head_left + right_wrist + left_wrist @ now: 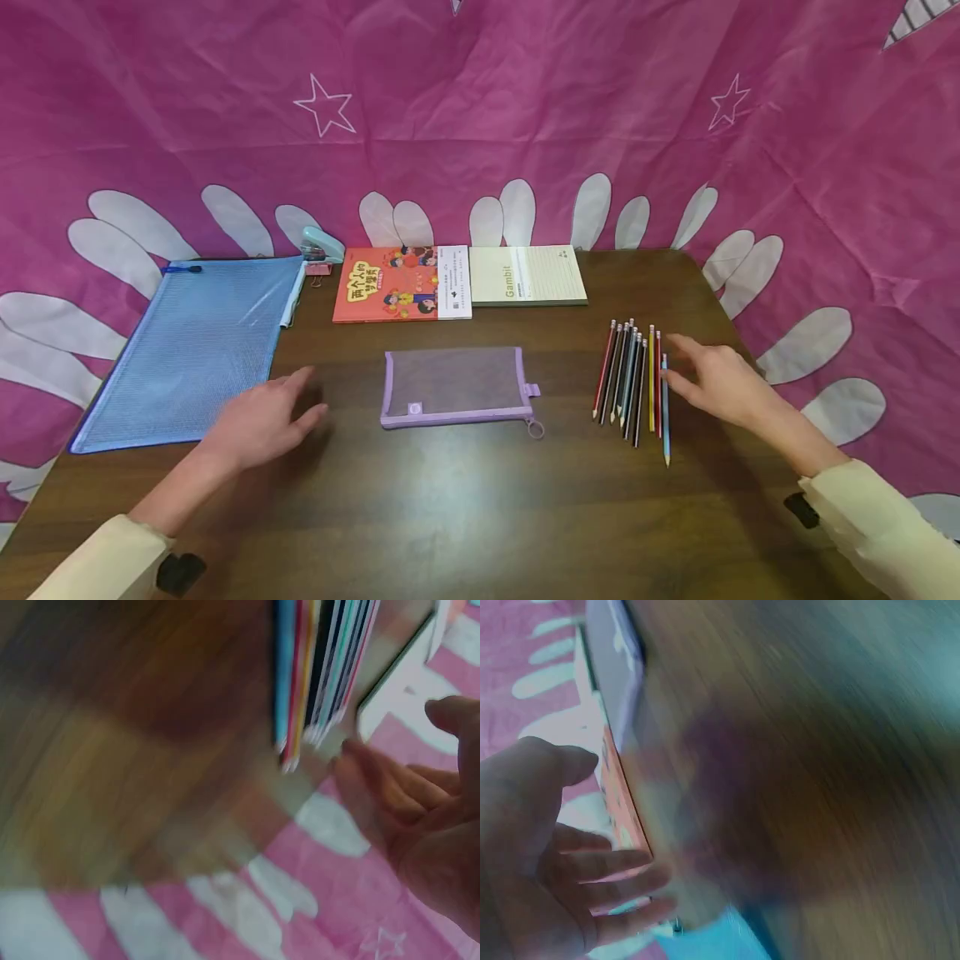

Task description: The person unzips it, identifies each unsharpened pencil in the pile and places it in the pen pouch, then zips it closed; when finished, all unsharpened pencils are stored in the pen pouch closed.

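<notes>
A bundle of pencils (652,379) in several colours lies on the right of the table, eraser ends away from me. Just to its right is my right hand (716,383), fingers spread and fingertips close beside the light blue pencil (666,417); it holds nothing. Between my hands lies a flat purple mesh pencil case (453,383) with a zipper along its near edge and a ring pull. My left hand (258,421) hovers over the table near the right edge of a blue mesh zip folder (195,350), thumb and fingers apart, gripping nothing.
At the back of the brown table (450,517) lie an orange book (375,292) and a cream Gambit notepad (487,275). A light blue stapler (322,244) and a pink binder clip (318,269) are beside the folder. Behind hangs a pink patterned cloth (525,100).
</notes>
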### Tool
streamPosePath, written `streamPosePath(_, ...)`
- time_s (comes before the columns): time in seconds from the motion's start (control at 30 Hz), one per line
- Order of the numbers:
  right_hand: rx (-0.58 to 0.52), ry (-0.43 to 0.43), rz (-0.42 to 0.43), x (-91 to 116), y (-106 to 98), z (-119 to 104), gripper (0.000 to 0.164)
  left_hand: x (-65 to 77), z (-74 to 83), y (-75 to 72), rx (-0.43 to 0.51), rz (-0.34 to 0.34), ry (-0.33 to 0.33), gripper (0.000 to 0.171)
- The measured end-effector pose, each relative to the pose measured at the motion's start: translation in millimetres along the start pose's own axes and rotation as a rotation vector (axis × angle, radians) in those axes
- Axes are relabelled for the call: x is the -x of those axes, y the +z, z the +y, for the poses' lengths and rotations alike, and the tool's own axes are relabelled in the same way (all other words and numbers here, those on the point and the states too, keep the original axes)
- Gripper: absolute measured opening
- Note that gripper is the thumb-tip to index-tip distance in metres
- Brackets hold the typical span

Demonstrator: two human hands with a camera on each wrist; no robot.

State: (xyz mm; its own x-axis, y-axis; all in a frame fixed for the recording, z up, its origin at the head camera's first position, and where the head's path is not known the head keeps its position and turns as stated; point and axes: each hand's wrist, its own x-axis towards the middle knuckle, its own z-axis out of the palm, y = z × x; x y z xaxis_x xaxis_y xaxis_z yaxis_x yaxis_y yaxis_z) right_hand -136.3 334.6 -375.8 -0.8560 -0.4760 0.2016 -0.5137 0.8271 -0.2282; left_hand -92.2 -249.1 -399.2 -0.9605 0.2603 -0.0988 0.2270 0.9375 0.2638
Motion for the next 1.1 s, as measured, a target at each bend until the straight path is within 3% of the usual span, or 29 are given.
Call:
streamPosePath(0.1, -0.126, -0.012, 0.026, -12, 13, -14, 0.04, -7.6, 14.1, 4.5, 0.061, 0.045, 0.025, 0.058)
streamPosePath(0.23, -0.289, 0.038, -0.029, -27, 33, -35, 0.035, -19.8, 30.1, 13.7, 0.101, 0.075, 0.019, 0.06)
streamPosePath(0.5, -0.532, 0.08, -0.097, -48, 70, -67, 0.041, -32.6, 49.4, 33.0, 0.221, 0.007, -0.038, 0.068)
streamPosePath(0.77, -0.501, 0.03, -0.147, -65, 91, -92, 0.056, -37.3, 52.4, 42.6, 0.398, -0.039, -0.033, 0.077)
streamPosePath(1.1, -0.554, 0.115, -0.227, -81, 99, -117, 0.066, -46.9, 53.4, 45.0, 0.442, -0.087, -0.034, 0.089)
